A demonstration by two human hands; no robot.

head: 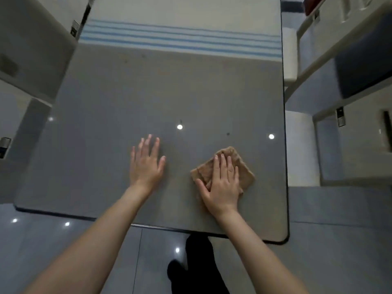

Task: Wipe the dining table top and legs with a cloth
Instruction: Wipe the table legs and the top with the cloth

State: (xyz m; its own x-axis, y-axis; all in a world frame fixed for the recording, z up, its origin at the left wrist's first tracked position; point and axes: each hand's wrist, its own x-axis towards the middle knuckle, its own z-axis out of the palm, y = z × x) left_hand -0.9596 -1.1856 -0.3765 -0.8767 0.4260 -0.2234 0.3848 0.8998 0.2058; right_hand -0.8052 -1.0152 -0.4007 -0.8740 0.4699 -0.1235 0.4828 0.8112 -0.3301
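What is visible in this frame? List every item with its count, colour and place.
dining table: one, glossy grey top with a dark edge, centre of view.
cloth: one, tan, flat on the table top near its right edge, under the right hand.
striped mat: one, pale with blue stripes, across the far end of the table.
chairs: several, whitish with grey seats, along both long sides of the table; exact count unclear.
floor tiles: grey, glossy with light reflections, around the table.
left hand: one, open and flat on the bare table top, left of the cloth.
right hand: one, palm down, pressing on the cloth.
leg and foot: dark clothing, below the near table edge.
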